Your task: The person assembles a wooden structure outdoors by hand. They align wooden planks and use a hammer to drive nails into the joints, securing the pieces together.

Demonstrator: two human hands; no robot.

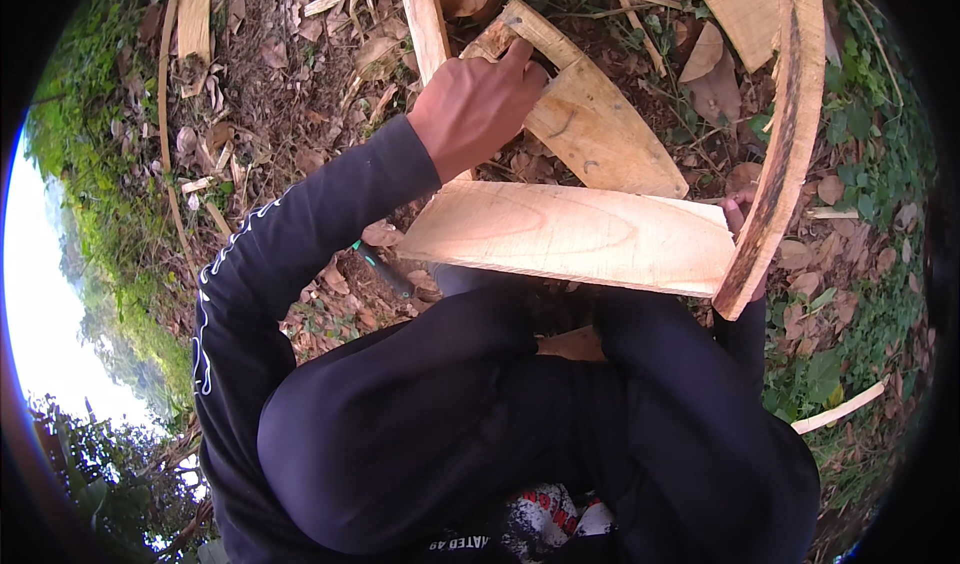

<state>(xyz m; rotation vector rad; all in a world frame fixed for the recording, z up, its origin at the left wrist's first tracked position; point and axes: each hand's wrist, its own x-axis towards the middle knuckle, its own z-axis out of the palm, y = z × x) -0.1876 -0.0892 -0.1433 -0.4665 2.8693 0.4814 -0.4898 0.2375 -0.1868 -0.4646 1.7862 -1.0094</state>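
Note:
My left hand (482, 104) reaches forward with its fingers curled at the far end of a notched, tapering wood piece (595, 124); the index finger lies along its gap and the other fingertips are hidden. A pale wood board (575, 232) lies crosswise above my shins. At the board's right end, my right hand (736, 214) is mostly hidden behind a long curved wooden strip (790, 139) with a dark edge. Its fingertips show between strip and board, closed round the strip. The strip's lower end overlaps the board's corner.
A tool with a black and green handle (383, 268) lies left of the board. Narrow wood pieces (424, 22) and a wide offcut (738, 6) lie at the far side. Dry leaves (715, 84) and wood chips cover the soil, with green plants (865, 264) at right.

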